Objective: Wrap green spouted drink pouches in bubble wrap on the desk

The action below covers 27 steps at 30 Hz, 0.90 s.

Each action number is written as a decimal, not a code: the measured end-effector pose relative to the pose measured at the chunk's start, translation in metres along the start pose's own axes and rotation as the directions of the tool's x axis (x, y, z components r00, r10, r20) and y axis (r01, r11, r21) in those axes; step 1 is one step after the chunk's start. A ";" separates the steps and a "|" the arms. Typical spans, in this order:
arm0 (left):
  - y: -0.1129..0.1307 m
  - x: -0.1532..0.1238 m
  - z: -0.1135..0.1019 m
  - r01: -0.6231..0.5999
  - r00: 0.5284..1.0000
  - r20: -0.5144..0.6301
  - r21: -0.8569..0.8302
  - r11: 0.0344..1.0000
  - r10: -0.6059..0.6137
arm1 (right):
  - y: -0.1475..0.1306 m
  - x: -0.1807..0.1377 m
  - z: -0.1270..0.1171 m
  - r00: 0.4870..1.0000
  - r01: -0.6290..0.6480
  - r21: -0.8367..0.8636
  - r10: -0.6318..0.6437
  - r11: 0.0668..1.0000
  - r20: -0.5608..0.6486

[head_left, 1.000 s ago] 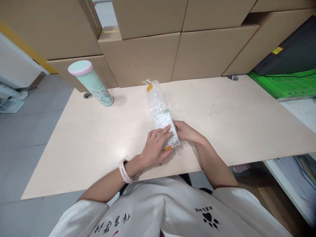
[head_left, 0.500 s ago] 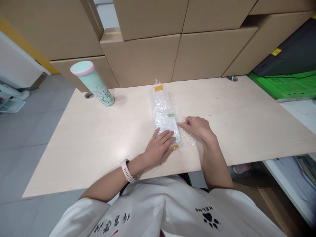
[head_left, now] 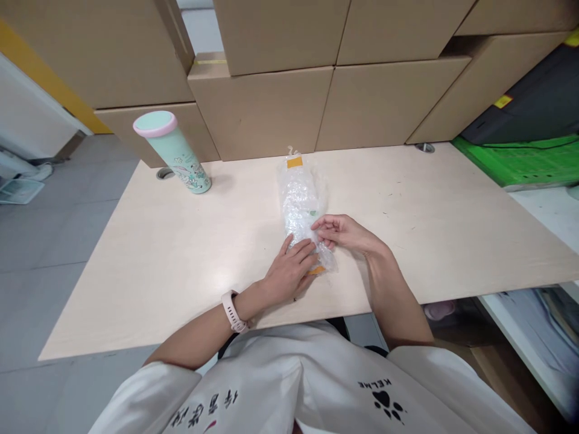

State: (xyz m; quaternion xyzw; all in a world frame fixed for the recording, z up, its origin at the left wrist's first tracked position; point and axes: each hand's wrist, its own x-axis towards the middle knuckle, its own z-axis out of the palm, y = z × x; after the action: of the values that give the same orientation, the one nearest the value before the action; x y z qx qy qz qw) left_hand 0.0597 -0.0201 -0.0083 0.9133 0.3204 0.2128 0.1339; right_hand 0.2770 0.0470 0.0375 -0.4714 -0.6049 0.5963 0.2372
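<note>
A long package in clear bubble wrap (head_left: 298,193) lies on the pale wooden table (head_left: 181,259), with an orange patch at its far end and another at its near end. A small green mark shows through the plastic, but the thing inside is hard to make out. Flat over the near part rests my left hand (head_left: 292,265), its fingers stretched out and pressing on the plastic. From the right side, my right hand (head_left: 341,233) pinches the loose flap of bubble wrap, which is folded onto the package beside my left fingertips.
A mint-green tumbler (head_left: 174,150) with a pink rim stands at the back left. Stacked cardboard boxes (head_left: 266,111) wall off the table's far edge. On the right are a green plastic crate (head_left: 525,163) and a dark case (head_left: 520,96).
My right hand has moved left, bringing the bubble wrap flap from the table over onto the package. My left hand stays in place.
</note>
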 end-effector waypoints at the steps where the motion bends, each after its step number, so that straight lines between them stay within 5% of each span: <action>1: 0.000 0.000 0.000 0.002 1.000 0.003 -0.001 1.000 -0.002 | 0.001 0.002 0.003 0.999 0.014 -0.057 -0.017 0.998 -0.051; 6: 0.000 0.001 -0.001 0.004 1.000 0.004 -0.020 1.000 -0.004 | 0.002 0.003 0.006 0.933 -0.139 -0.518 -0.065 0.844 -0.355; 10: -0.002 0.001 -0.001 0.011 1.000 -0.009 -0.059 0.998 -0.012 | -0.001 0.002 0.005 0.929 -0.222 -0.594 -0.016 0.773 -0.369; 13: -0.001 0.000 -0.001 0.019 0.999 -0.030 -0.084 0.996 -0.021 | 0.001 0.006 0.012 0.942 -0.158 -0.431 0.005 0.889 -0.335; 15: 0.000 0.000 -0.005 0.001 0.997 -0.075 -0.134 0.991 -0.012 | 0.002 0.010 0.019 0.949 -0.085 -0.132 0.040 0.988 -0.311; 18: -0.003 -0.001 -0.020 -0.001 0.975 -0.212 -0.296 0.955 -0.064 | 0.000 0.012 0.024 0.966 -0.012 0.291 0.086 0.957 -0.243; 20: -0.011 0.000 -0.033 0.031 0.931 -0.332 -0.351 0.936 -0.155 | -0.005 0.009 0.022 0.975 -0.001 0.399 0.090 0.917 -0.204; 24: -0.039 0.002 -0.054 0.176 0.867 -0.468 -0.036 0.984 -0.172 | -0.016 -0.006 0.015 0.998 -0.012 0.465 0.042 0.885 -0.053; 27: -0.055 0.002 -0.062 0.261 0.863 -0.478 0.147 0.954 -0.163 | -0.019 -0.012 0.018 0.996 -0.059 0.479 0.017 0.876 0.090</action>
State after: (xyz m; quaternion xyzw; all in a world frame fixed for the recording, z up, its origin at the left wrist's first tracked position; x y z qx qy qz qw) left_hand 0.0026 0.0297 0.0253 0.8045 0.4621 0.3727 -0.0189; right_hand 0.2617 0.0305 0.0554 -0.3842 -0.4378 0.7515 0.3098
